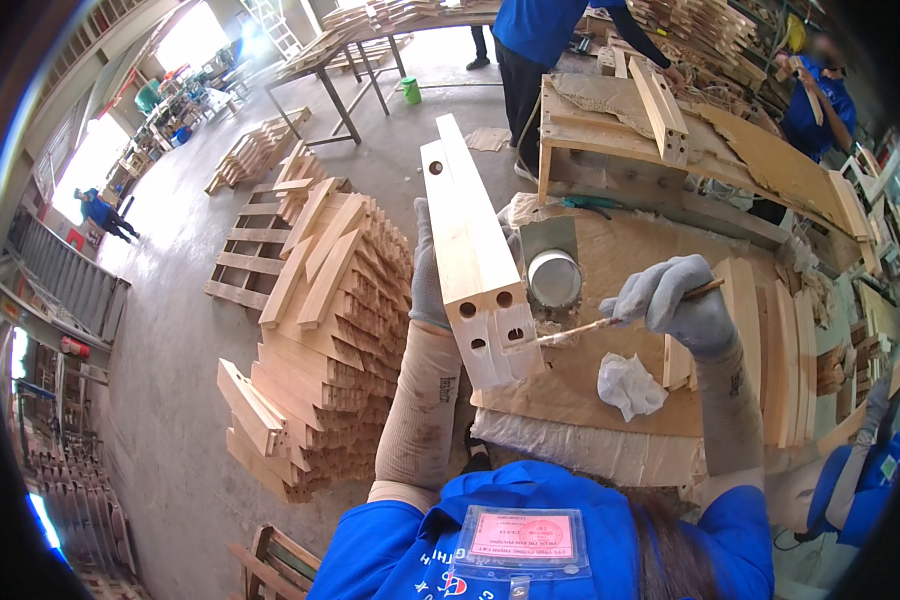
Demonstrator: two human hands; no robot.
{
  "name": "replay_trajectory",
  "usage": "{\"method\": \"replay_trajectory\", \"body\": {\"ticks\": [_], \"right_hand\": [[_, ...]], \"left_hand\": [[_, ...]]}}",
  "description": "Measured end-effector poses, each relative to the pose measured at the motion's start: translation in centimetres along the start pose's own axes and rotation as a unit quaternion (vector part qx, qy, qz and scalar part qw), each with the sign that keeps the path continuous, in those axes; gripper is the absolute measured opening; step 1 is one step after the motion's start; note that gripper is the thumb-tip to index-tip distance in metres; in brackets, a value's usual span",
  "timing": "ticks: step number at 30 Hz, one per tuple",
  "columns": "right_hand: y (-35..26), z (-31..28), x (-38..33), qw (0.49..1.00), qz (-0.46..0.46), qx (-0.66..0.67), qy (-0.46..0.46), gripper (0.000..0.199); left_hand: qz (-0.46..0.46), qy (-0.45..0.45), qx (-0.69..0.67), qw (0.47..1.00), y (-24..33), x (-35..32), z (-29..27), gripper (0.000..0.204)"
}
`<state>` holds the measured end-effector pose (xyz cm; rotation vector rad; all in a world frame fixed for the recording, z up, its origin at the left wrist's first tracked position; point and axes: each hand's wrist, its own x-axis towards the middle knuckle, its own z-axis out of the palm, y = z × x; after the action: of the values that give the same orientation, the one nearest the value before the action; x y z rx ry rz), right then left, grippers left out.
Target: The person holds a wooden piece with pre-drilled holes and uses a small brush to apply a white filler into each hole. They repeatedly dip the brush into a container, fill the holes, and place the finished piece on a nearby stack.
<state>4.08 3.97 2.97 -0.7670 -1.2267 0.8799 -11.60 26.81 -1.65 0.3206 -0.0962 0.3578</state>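
A pale wooden furniture leg (468,225) is held up in my gloved left hand (428,270), whose fingers wrap its left side and partly hide behind it. Several round and oval holes show at its near end, and a whitish wet film covers part of that end. My gloved right hand (682,303) pinches a thin wooden brush (595,327); its tip touches the leg's end beside an oval hole. Just right of the leg stands a round tub of white paste (554,278). A crumpled white cloth (631,387) lies below my right hand on the paper-covered table (570,390).
At left rises a tall stack of wooden pieces (335,370), with a pallet (245,250) behind it. More planks (782,360) stand at right. Across a second bench (610,130), a co-worker in blue (535,40) stands; another person (818,105) handles wood at far right.
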Motion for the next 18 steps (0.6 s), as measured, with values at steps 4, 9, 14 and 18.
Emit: {"method": "replay_trajectory", "body": {"ticks": [4, 9, 14, 18], "right_hand": [[0.4, -0.1, -0.7, 0.999, 0.004, 0.033, -0.022, 0.011], [0.5, -0.1, -0.7, 0.997, -0.033, 0.058, -0.027, 0.008], [0.1, -0.1, 0.2, 0.998, -0.026, 0.050, 0.018, 0.009], [0.6, -0.6, -0.5, 0.998, -0.024, 0.060, -0.016, 0.011]], "left_hand": [[0.016, 0.028, 0.021, 0.999, 0.2, 0.1, -0.4, 0.062], [0.005, -0.010, -0.027, 1.000, 0.1, 0.0, 0.1, 0.063], [-0.001, 0.061, -0.013, 0.998, 0.3, -0.6, -0.2, 0.063], [0.011, 0.007, -0.033, 0.999, 0.1, -0.6, 0.4, 0.061]]}}
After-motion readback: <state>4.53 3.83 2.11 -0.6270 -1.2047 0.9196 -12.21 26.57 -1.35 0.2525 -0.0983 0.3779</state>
